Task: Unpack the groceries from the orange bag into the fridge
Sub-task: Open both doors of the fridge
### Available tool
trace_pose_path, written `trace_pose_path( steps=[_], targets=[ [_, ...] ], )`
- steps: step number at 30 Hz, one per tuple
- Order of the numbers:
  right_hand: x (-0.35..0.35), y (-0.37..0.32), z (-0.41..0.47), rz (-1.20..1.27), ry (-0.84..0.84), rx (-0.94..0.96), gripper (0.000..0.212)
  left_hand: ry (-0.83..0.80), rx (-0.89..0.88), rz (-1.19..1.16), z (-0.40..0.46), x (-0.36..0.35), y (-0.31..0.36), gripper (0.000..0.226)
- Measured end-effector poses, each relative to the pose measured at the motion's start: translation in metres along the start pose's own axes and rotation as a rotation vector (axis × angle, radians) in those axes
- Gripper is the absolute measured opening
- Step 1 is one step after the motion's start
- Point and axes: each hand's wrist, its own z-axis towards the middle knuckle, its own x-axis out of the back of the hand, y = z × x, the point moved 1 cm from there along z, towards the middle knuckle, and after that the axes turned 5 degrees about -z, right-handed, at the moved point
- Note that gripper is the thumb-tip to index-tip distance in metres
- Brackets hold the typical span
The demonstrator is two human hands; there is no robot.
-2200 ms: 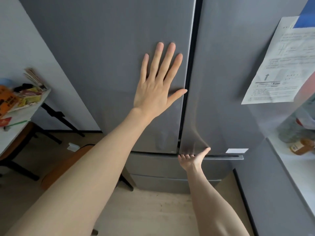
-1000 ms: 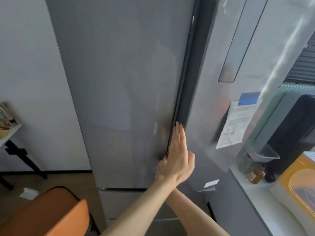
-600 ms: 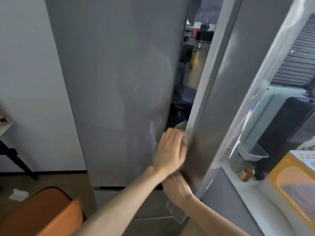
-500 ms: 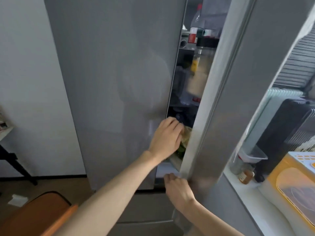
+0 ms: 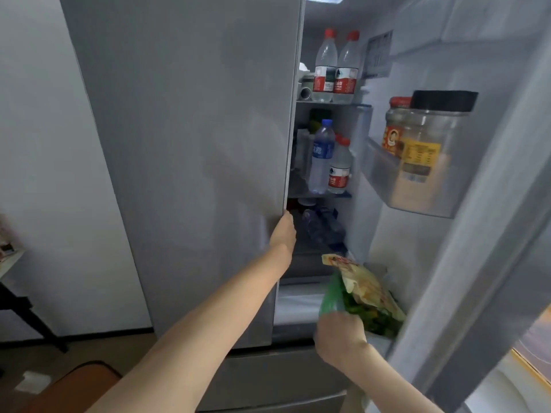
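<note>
Right door (image 5: 465, 263) swung open (four upright bottles (image 5: 325, 67) visible).

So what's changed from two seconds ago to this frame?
The right fridge door has swung open, exposing shelves and bottles. The left hand, earlier flat on the left door, now curls round its inner edge. The right hand has left the door's bottom and rests by a green bag. The left door stays closed.
</note>
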Motion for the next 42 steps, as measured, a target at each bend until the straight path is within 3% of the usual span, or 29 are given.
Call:
trace_pose_path(
  steps=[3,4,8,10,12,14,19,23,26,30,33,35,37,42],
  targets=[
    [0.06,0.021,0.013,0.317,0.491,-0.118,0.022,0.009,-0.011,0.115,-0.001,-0.002,0.003,0.059],
    [0.072,0.03,0.021,0.488,0.577,-0.169,0.025,0.001,-0.014,0.148,-0.002,-0.002,0.005,0.057],
    [0.123,0.056,0.07,1.502,0.396,-0.115,0.027,0.026,-0.011,0.198,0.002,-0.004,0.009,0.054],
    [0.148,0.059,0.102,1.794,0.255,-0.069,0.042,0.038,-0.046,0.219,0.005,-0.002,0.011,0.053],
    [0.162,0.051,0.127,1.812,0.143,-0.005,0.062,0.041,-0.055,0.242,0.005,0.0,0.013,0.051],
    [0.17,0.039,0.141,1.764,0.065,0.06,0.068,0.056,-0.055,0.247,0.005,0.0,0.013,0.049],
    [0.164,0.02,0.151,1.765,-0.056,0.175,0.07,0.153,-0.047,0.122,-0.011,0.006,0.015,0.047],
    [0.158,0.006,0.137,1.816,-0.122,0.222,0.065,0.255,-0.15,-0.058,-0.059,0.013,0.032,0.033],
    [0.15,0.009,0.109,1.711,-0.13,0.38,0.043,0.248,-0.134,-0.064,-0.097,0.016,0.036,0.037],
    [0.101,0.031,0.085,1.322,0.015,0.484,0.056,0.187,-0.032,-0.02,-0.129,0.0,0.038,0.052],
    [0.042,0.055,0.098,0.864,-0.012,0.332,0.057,0.031,-0.054,0.02,-0.144,-0.008,0.056,0.047],
    [0.003,0.068,0.101,0.482,-0.055,0.206,0.062,-0.056,0.019,-0.126,-0.147,-0.012,0.062,0.034],
    [-0.02,0.073,0.095,0.186,0.004,0.126,0.057,-0.06,0.124,-0.287,-0.152,-0.019,0.06,0.022],
    [-0.027,0.065,0.073,-0.124,0.126,0.052,0.035,-0.051,0.147,-0.264,-0.173,-0.051,0.056,0.029]
  ],
)
